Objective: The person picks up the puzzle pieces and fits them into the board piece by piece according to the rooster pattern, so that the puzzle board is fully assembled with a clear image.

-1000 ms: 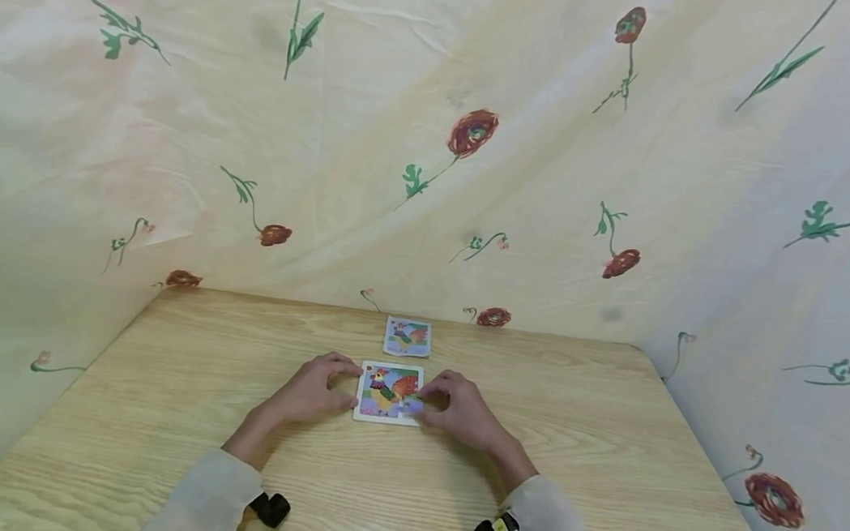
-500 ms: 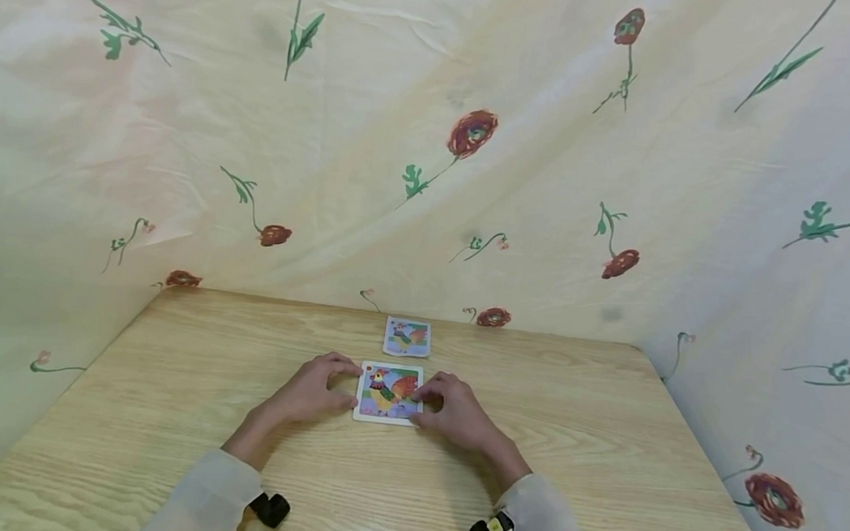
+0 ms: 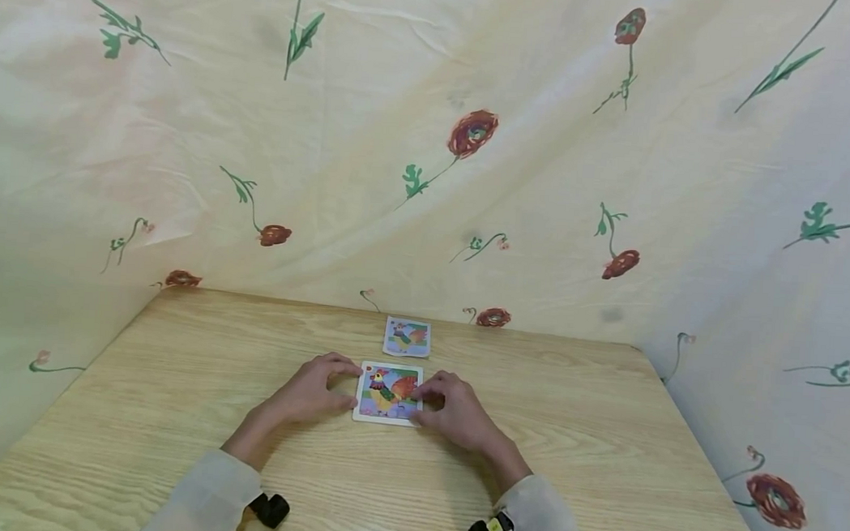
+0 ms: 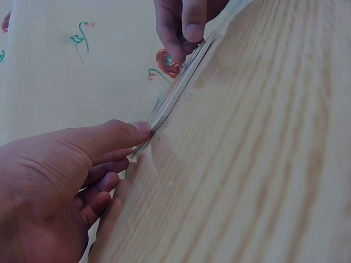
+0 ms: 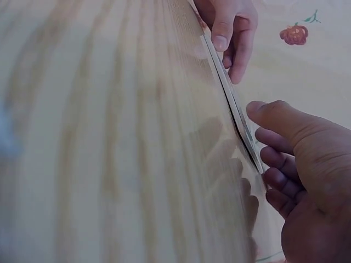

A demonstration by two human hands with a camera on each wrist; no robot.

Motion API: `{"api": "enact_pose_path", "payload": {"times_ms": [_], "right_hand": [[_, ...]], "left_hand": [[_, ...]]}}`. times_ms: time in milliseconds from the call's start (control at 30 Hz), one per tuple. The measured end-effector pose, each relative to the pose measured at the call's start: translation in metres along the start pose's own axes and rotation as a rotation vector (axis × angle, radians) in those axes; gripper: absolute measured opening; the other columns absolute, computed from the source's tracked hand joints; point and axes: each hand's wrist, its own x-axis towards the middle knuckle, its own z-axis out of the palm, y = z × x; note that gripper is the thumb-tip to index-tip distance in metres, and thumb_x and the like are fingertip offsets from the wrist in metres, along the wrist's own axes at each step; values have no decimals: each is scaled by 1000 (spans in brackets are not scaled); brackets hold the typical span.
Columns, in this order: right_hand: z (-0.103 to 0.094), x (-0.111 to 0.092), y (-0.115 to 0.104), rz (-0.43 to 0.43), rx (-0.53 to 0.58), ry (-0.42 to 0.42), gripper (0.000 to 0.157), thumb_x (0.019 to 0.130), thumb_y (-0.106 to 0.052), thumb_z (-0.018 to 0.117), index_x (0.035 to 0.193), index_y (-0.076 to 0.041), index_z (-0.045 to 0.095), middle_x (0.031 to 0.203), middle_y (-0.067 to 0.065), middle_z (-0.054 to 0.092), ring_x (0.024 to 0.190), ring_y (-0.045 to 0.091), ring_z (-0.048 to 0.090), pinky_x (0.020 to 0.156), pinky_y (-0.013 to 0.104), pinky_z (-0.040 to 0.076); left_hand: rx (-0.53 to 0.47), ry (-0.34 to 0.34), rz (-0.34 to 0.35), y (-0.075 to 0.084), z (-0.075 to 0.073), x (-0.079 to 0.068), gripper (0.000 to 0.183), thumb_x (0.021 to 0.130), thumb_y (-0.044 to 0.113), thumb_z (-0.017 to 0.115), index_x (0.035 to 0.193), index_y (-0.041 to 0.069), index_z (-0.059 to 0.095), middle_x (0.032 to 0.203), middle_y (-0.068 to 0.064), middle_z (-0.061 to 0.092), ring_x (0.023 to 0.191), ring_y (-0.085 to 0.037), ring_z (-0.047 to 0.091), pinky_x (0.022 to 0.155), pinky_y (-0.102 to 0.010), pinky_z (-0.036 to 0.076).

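Observation:
A white-framed jigsaw puzzle [image 3: 386,393] with a rooster picture lies flat on the table. My left hand [image 3: 313,389] holds the frame by its left edge, thumb at the near corner and index finger at the far one. In the left wrist view the thumb of that hand [image 4: 66,170] lies on the frame's edge. Over the puzzle's right side, my right hand [image 3: 457,414] has thumb and index finger at a puzzle piece [image 3: 403,410] in the lower right corner. Thin seams show around this piece. The right fingers partly cover the frame's right edge.
Behind the puzzle lies a small paper card [image 3: 407,337] with the same rooster picture. The wooden table [image 3: 382,482] meets a flowered cloth [image 3: 373,157] at its back and sides.
My right hand has moved slightly left and brought the piece into the white gap at the puzzle's lower right. Seams around it show more now than half a second ago. The left hand stays put.

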Motion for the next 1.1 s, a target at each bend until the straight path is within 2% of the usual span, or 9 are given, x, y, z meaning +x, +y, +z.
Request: {"api": "enact_pose_path", "payload": {"times_ms": [500,733,1100], "right_hand": [[6,3,0,-30,34,-13,15,89,-19,82,103,-12,80,98,-1,64,85,14,49,70,22,43],[6,4,-2,-52,-2,-19,14,89,-18,82,102,-12,80,99,-1,64,86,13,49,71,21,43],[4,6,-5,-28,-41,-27,15,89,-20,82,102,-13,80,97,-2,65,88,13,49,74,23,42]], "left_hand": [[0,1,-9,1,-1,-1,45,92,25,79,135,15,68,141,-7,58,139,-40,47,113,-64,40],[0,1,0,-1,-1,0,45,93,26,78,135,15,68,140,-6,59,138,-40,47,112,-64,40],[-3,-5,-2,0,0,1,46,93,27,79,136,15,68,143,-8,58,139,-39,48,113,-63,41]]}}
